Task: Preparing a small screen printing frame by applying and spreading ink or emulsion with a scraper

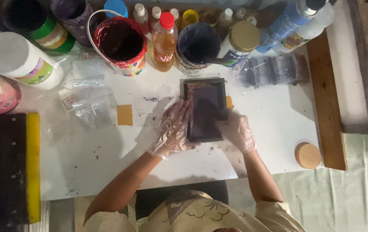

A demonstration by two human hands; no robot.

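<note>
Head view: gloved hands [173,129] grip dark frame [205,109].

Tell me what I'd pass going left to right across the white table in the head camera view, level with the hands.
Yellow-edged dark squeegee → small tan square → left hand in a clear glove → dark rectangular frame → right hand, also gloved → round tan lid → wooden strip along the table edge.

The light was bright and came from above, so the white worktop [278,124] looked almost washed out. Soft shadows fell left of the left hand [173,131] and under both arms. The upper corners were dim, and the whole picture was slightly soft.
</note>
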